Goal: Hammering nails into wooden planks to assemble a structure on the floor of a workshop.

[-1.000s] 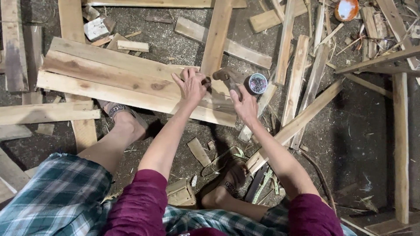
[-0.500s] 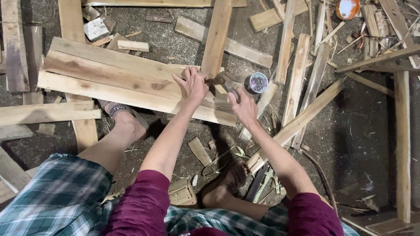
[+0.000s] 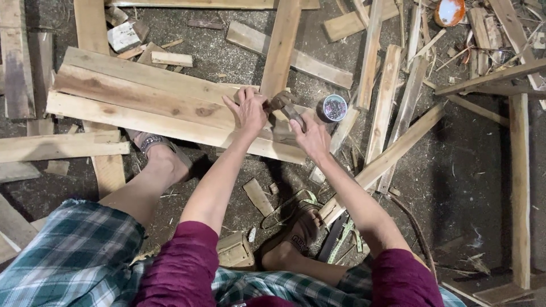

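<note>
Sawdust floor, right hand point(image 3: 311, 138) gripping hammer point(image 3: 286, 104), left hand point(image 3: 248, 111) flat on planks point(image 3: 142, 102), perhaps pinching something.

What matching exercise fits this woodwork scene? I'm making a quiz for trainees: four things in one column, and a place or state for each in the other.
1. dark-headed hammer
2. small round open tin
3. left hand
4. orange-and-white round object

A. at the top right edge of the view
B. pressed on the pale wooden planks
C. on the ground right of the hammer
D. gripped by the right hand

Pairs: 1-D, 2-C, 3-B, 4-A
</note>
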